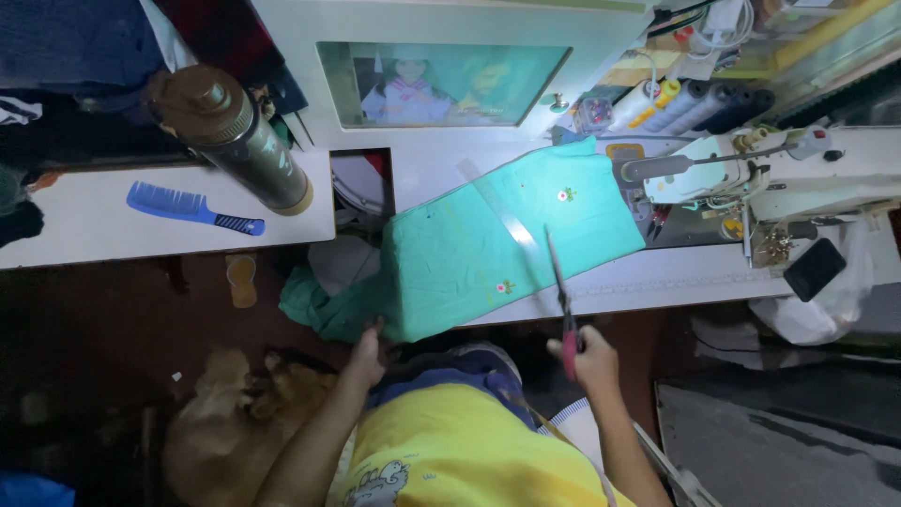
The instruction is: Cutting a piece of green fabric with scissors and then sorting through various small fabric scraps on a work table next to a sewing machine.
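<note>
— Where is the green cloth (488,239)?

— Spread on the white sewing table (657,277), 1 edge hanging off beside the sewing machine (751,174).

— And the 2 hands?

— Left hand (366,355) pinches the cloth's lower edge, apparently. Right hand (593,357) is closed around red-handled scissors (560,291), blades over the cloth.
</note>
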